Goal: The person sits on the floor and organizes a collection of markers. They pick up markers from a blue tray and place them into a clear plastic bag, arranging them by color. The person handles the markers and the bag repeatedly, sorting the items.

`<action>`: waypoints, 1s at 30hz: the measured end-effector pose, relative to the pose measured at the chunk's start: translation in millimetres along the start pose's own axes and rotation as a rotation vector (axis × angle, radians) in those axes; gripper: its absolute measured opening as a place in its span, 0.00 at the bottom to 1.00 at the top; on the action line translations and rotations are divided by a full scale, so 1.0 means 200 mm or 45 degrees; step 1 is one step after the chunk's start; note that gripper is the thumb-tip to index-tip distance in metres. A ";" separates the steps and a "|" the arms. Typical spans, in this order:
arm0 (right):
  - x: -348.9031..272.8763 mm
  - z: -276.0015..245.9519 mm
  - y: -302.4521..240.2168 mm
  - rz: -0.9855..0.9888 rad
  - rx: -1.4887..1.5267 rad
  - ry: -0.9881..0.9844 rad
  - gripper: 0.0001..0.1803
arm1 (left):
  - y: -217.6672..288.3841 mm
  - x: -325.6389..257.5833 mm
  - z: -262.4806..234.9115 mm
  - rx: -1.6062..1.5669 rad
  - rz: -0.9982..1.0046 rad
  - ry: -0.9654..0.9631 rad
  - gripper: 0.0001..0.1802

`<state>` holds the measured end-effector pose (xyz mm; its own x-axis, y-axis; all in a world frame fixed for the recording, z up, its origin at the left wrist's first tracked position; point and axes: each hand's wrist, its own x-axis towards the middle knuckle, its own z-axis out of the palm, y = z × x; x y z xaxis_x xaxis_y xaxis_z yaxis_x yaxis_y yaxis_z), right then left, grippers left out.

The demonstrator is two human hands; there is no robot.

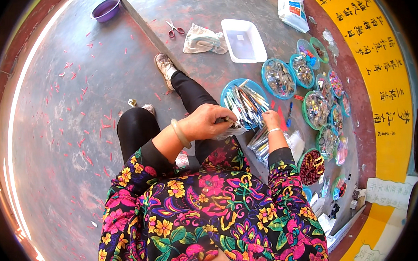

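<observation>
My left hand (205,122) is closed around a clear plastic bag (232,131), with small dark and brassy pieces showing at its fingers. Just right of it, my right hand (272,119) has its fingers bent together at the edge of a pile of pens; what they grip, if anything, is too small to tell. A round blue basin (225,90) full of pens (245,103) stands in front of both hands. More pens (260,146) lie in a bundle under my right wrist, partly covered by the forearm.
Several baskets of small goods, including a blue one (263,81) and a green one (305,111), crowd the right. Ahead are a white tray (242,56), a cloth (201,42), scissors (175,29) and a white sack (292,13). A purple basin (105,17) sits far left; red scraps litter the floor.
</observation>
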<state>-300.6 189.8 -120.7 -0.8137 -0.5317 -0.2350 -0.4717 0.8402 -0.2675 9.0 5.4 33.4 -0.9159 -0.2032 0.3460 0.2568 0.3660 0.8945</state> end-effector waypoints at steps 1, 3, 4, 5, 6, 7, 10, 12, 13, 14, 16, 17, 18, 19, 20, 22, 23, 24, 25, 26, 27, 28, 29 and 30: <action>0.01 0.00 0.00 0.004 -0.010 -0.034 0.15 | 0.00 0.00 0.00 -0.003 -0.009 -0.005 0.09; 0.04 0.00 0.01 0.033 0.020 -0.116 0.14 | 0.01 0.00 0.00 -0.014 -0.021 -0.012 0.09; 0.05 0.00 0.01 0.048 0.035 -0.156 0.14 | 0.01 0.00 0.00 -0.024 -0.025 -0.017 0.09; 0.05 0.01 0.01 0.014 0.065 -0.090 0.14 | 0.01 0.00 0.00 -0.033 -0.033 -0.021 0.09; 0.04 0.01 0.01 -0.019 0.096 -0.023 0.14 | 0.01 0.00 0.00 -0.030 -0.030 -0.016 0.09; 0.03 0.02 0.02 -0.052 0.127 0.045 0.14 | 0.01 0.00 0.00 -0.028 -0.027 -0.013 0.09; 0.02 -0.02 0.07 -0.073 0.251 -0.034 0.12 | 0.01 -0.01 -0.01 -0.014 -0.047 -0.006 0.09; 0.01 -0.07 0.13 0.052 0.619 -0.232 0.11 | 0.02 0.00 -0.01 -0.011 -0.039 -0.001 0.09; -0.01 -0.08 0.16 0.111 0.802 -0.333 0.11 | 0.02 0.00 0.00 -0.014 -0.028 0.003 0.09; -0.09 -0.13 0.09 0.140 0.933 -0.381 0.11 | 0.00 -0.02 0.00 -0.009 -0.030 0.015 0.09; -0.20 -0.19 0.08 0.197 1.278 -0.479 0.10 | 0.01 -0.02 -0.01 0.011 -0.045 0.004 0.09; -0.27 -0.23 0.05 0.199 1.487 -0.517 0.11 | 0.01 -0.02 -0.01 0.017 -0.054 -0.003 0.09; -0.32 -0.25 0.05 0.133 1.653 -0.472 0.11 | 0.00 -0.01 0.00 0.023 -0.026 0.004 0.09; -0.36 -0.26 0.04 0.063 1.816 -0.426 0.12 | 0.00 0.00 0.00 0.027 -0.019 0.009 0.09; -0.40 -0.28 0.02 -0.006 1.984 -0.382 0.13 | 0.00 0.00 0.01 0.032 -0.017 0.009 0.09; -0.49 -0.35 -0.11 -0.140 2.108 -0.443 0.14 | 0.01 -0.01 0.01 0.039 -0.035 0.023 0.09; -0.54 -0.40 -0.17 -0.209 2.170 -0.473 0.15 | 0.01 -0.01 0.00 0.040 -0.045 0.032 0.09; -0.54 -0.43 -0.21 -0.249 2.149 -0.502 0.13 | 0.01 -0.01 0.01 0.030 -0.057 0.034 0.09; -0.51 -0.44 -0.22 -0.345 2.096 -0.597 0.14 | 0.00 -0.01 0.01 0.023 -0.051 0.032 0.09; -0.47 -0.46 -0.24 -0.384 2.093 -0.654 0.13 | 0.00 -0.01 0.01 0.022 -0.046 0.032 0.09; -0.46 -0.48 -0.29 -0.426 2.086 -0.712 0.13 | 0.00 0.00 0.00 0.021 -0.040 0.035 0.09; -0.48 -0.50 -0.33 -0.421 2.109 -0.637 0.12 | 0.01 -0.01 0.00 0.023 -0.027 0.047 0.09; -0.55 -0.56 -0.46 -0.423 2.127 -0.568 0.10 | 0.01 -0.02 0.00 0.025 -0.023 0.043 0.09; -0.61 -0.62 -0.56 -0.424 2.145 -0.495 0.09 | 0.01 -0.01 0.00 0.026 -0.016 0.036 0.09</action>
<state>-190.9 173.8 53.7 -0.5250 -0.8457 -0.0959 0.4508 -0.1808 -0.8741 12.2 6.0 33.9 -0.9100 -0.2333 0.3429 0.2387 0.3814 0.8931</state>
